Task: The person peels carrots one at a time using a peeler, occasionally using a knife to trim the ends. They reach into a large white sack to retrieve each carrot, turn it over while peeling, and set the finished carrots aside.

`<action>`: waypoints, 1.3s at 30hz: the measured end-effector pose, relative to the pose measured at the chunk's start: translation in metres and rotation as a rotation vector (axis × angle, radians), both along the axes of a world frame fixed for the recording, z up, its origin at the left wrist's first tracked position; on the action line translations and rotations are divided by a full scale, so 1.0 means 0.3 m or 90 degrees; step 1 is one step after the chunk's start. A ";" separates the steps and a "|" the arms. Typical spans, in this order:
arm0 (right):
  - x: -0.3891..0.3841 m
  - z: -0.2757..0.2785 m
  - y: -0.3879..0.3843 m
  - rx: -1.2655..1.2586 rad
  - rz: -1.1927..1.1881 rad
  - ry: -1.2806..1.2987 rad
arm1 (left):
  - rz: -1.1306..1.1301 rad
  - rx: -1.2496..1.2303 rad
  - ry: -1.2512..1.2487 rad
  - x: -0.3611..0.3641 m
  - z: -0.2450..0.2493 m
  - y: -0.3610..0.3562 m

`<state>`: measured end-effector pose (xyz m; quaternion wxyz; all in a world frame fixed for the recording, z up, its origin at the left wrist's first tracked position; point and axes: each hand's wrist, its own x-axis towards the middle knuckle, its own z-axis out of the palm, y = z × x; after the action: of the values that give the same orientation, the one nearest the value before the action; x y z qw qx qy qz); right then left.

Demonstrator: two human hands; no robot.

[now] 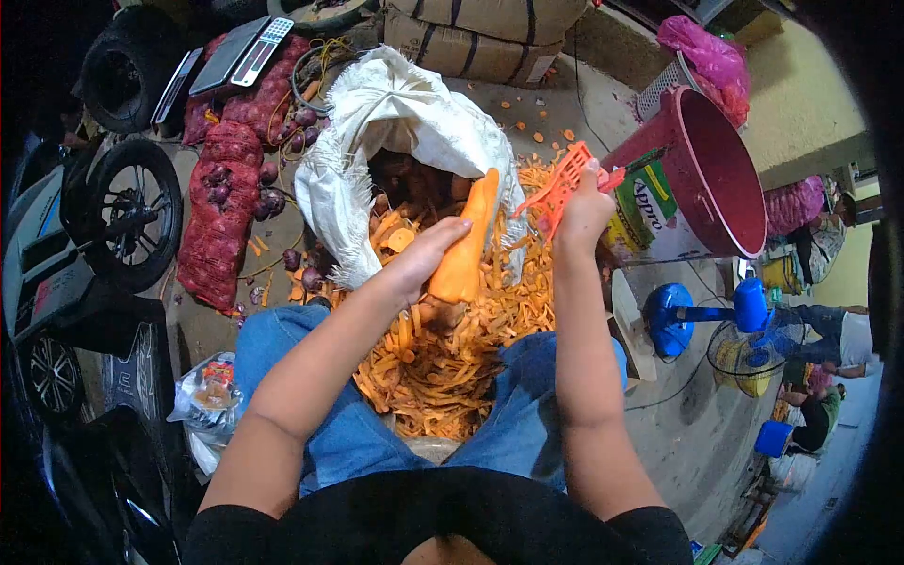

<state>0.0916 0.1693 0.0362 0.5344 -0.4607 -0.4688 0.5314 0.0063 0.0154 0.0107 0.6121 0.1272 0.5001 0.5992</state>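
Note:
A large peeled carrot (466, 252) is gripped in my left hand (424, 259), its narrow end pointing up and away from me. My right hand (582, 217) is closed around an orange-red plastic peeler (565, 184), held up to the right and apart from the carrot. The peeler's blade cannot be made out. Below both hands, a heap of carrot peelings (433, 377) spreads between my knees. Just beyond the heap, an open white woven sack (400, 94) lies with its mouth toward me, with carrots and peelings at its opening.
At right stands a tilted red bucket (692, 174), beside a blue fan (670, 320). Net sacks of red onions (221, 212) and a motorcycle wheel (132, 217) are at left. A scale (231, 56) rests on onion sacks; cardboard boxes (471, 47) sit behind. Other people are at far right.

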 end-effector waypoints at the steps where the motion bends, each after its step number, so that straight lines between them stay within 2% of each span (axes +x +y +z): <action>1: -0.003 -0.001 -0.026 0.027 0.029 -0.010 | 0.001 0.001 0.001 -0.009 -0.010 0.004; 2: 0.000 -0.006 -0.053 0.030 0.029 -0.009 | -0.003 0.010 -0.021 -0.018 -0.031 0.009; 4: -0.003 -0.023 -0.105 0.199 0.071 -0.193 | -0.008 0.020 -0.043 -0.018 -0.036 0.017; 5: -0.020 -0.030 -0.127 0.214 0.086 -0.127 | 0.016 0.030 -0.064 -0.012 -0.028 0.017; 7: -0.022 -0.039 -0.120 0.197 0.106 -0.130 | 0.039 0.037 -0.083 -0.011 -0.005 0.011; 10: -0.014 -0.054 -0.066 0.229 0.114 -0.138 | 0.032 -0.002 0.009 -0.028 0.020 0.001; 14: -0.013 -0.033 -0.026 0.151 0.067 -0.153 | 0.046 0.023 -0.087 -0.069 -0.023 0.004; 17: -0.036 -0.037 -0.047 0.137 0.049 -0.092 | 0.044 0.015 -0.160 -0.075 -0.065 0.007; 19: -0.059 -0.053 -0.084 0.045 0.116 -0.050 | 0.047 0.084 -0.302 -0.075 -0.112 0.018; 20: -0.072 -0.054 -0.109 -0.001 0.150 -0.028 | 0.047 0.084 -0.301 -0.071 -0.095 0.021; 24: -0.091 -0.035 -0.199 0.046 0.234 -0.029 | 0.055 0.069 -0.298 -0.046 -0.050 0.025; 25: -0.088 -0.022 -0.218 0.145 0.218 -0.052 | 0.076 0.073 -0.300 -0.042 -0.048 0.026; 30: -0.084 -0.036 -0.242 0.169 0.260 -0.033 | 0.109 0.054 -0.269 -0.031 -0.055 0.031; 32: -0.080 -0.034 -0.237 0.192 0.222 -0.131 | 0.096 0.045 -0.256 -0.019 -0.049 0.031; 34: -0.086 -0.049 -0.205 0.171 0.206 -0.129 | 0.081 0.036 -0.243 -0.025 -0.028 0.026; 36: -0.087 -0.073 -0.134 0.185 0.105 -0.219 | -0.138 0.013 -0.085 -0.055 0.011 0.008; 37: -0.081 -0.077 -0.075 0.154 0.052 -0.198 | -0.094 -0.039 -0.121 -0.009 0.029 0.001; 38: -0.064 -0.084 -0.004 0.122 0.001 -0.179 | -0.077 -0.074 -0.085 0.019 0.064 -0.007; 39: -0.042 -0.116 0.069 0.066 -0.049 -0.216 | -0.106 -0.055 -0.062 0.018 0.067 -0.011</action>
<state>0.0790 0.1900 0.0015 0.4909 -0.5333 -0.5607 0.4004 0.0118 0.0120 0.0307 0.6886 0.1126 0.4825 0.5296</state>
